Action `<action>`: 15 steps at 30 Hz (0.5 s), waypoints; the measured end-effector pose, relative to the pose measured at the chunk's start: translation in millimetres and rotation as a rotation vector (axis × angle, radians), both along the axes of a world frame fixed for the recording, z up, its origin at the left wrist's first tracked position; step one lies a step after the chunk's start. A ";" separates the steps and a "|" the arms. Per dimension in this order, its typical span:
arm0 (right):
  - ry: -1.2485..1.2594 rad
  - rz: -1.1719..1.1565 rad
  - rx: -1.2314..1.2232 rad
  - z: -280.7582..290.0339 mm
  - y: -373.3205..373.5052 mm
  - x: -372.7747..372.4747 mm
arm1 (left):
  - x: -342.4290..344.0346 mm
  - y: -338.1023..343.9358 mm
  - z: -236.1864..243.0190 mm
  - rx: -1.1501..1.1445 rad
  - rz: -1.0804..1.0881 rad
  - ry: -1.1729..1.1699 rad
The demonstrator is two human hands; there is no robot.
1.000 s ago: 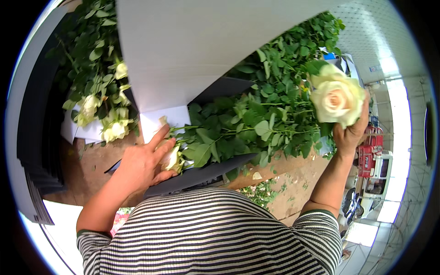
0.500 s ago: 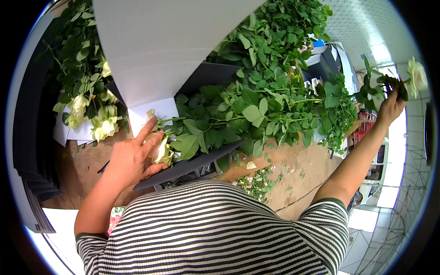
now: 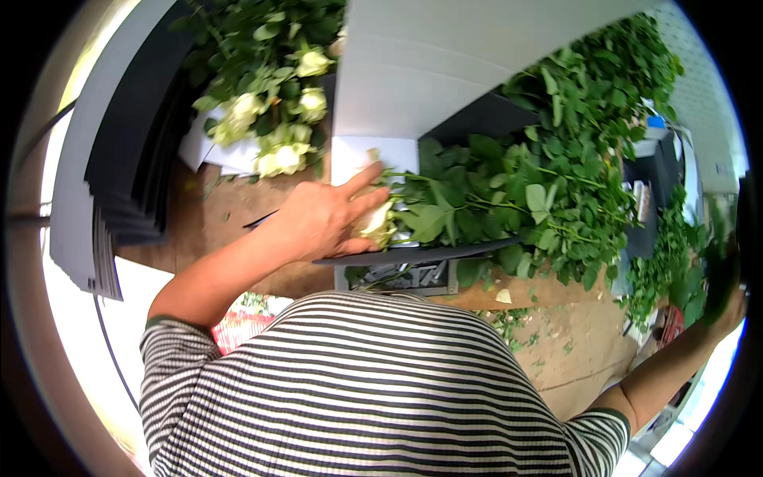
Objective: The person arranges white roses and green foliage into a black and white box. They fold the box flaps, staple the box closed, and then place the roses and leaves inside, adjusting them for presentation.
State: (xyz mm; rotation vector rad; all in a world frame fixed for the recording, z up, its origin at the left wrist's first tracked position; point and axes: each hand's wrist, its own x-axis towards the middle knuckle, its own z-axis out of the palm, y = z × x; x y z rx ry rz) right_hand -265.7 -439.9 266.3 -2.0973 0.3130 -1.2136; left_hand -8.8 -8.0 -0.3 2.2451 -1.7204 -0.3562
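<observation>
Light [image 3: 139, 290] glares left of a brown table [image 3: 246, 203] and tan floor [image 3: 588, 380] (patchily littered).

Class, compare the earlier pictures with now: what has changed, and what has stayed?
The right hand has swung farther out to the right, to the picture's edge; the rose bloom it held up is out of sight, so its grip is unclear. The left hand stays on the cream roses.

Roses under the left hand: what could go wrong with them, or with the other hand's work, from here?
The left hand lies over pale roses, so its fingers might bruise the petals. The right hand is at the picture's edge, beside leaves that could catch on other foliage.
</observation>
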 end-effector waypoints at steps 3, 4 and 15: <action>0.639 0.588 -0.564 -88.2 123.7 123.0 | -6.9 4.8 -4.4 -0.047 0.044 -0.015; 0.658 0.679 -0.523 -118.8 141.7 149.8 | -8.8 9.9 -5.9 -0.036 0.071 -0.008; 0.780 0.612 -0.608 -276.3 158.3 202.6 | -7.4 8.4 -18.7 -0.188 0.092 0.096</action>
